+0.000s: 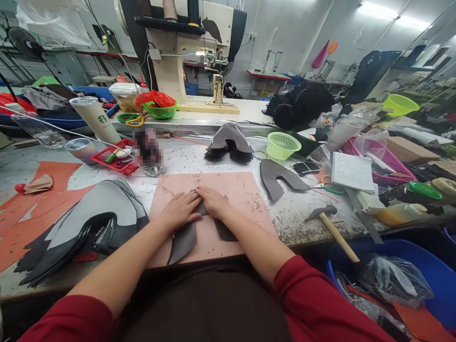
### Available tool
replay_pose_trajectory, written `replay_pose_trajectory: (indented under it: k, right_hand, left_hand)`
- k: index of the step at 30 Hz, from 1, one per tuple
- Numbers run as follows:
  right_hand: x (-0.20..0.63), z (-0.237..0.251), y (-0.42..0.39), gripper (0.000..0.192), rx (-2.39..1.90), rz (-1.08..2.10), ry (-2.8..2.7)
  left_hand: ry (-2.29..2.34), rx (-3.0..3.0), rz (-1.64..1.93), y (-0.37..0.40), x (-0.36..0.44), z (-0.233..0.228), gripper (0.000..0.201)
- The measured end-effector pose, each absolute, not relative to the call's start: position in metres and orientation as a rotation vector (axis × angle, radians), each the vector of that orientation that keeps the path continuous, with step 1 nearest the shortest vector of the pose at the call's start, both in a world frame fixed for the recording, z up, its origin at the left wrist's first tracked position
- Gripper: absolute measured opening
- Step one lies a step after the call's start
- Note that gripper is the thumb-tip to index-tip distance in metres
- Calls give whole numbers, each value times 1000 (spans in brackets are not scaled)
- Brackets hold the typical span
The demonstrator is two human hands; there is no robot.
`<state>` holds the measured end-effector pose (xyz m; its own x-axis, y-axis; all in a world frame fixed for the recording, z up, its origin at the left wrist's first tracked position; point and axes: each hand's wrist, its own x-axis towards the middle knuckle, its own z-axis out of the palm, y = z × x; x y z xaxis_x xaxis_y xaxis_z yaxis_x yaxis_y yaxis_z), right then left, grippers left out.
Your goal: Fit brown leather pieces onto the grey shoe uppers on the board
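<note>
A dark grey, U-shaped shoe-upper piece [184, 242] lies on the pinkish work board [235, 185], its curved top mostly hidden under both hands. My left hand [182, 209] rests flat on its left part, fingers stretched out and thumb apart. Against it, my right hand [213, 202] has its fingers together and bent at the piece's upper edge, pinching it there. A stack of grey and black upper pieces [103, 204] lies to the left. Behind the board stands another stack of pieces [231, 140], and one single grey piece [272, 173] lies to the right.
A hammer [331, 228] lies at the right front edge, its handle overhanging a blue tub [384, 247]. Behind are a green basket [283, 145], a notebook [351, 171] and a sewing machine [167, 61]. A red tray [117, 156] and a tumbler [94, 118] stand back left.
</note>
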<state>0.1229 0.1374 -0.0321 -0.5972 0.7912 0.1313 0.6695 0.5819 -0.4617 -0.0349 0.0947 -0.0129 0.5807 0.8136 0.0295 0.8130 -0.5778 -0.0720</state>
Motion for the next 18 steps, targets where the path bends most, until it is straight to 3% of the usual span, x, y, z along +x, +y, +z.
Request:
replay_pose_trajectory:
  k: [3,8,12,18]
  right_hand:
    - [124,-36,133,44,-1207,451,-2548]
    - [128,-24,126,55,-1247,441,-2653]
    - [128,-17,121,69,-1258,460,-2742]
    - [127,-12,121,81,-1277,548,-2760]
  left_hand:
    - [-1335,-2884,150,79,-49,-10,69]
    - [-1229,-3106,243,45,-64,-3,65]
    - [-1188,-3162,224,6,-69,-7,80]
    - [-1177,-3234,19,-38,-75,1,42]
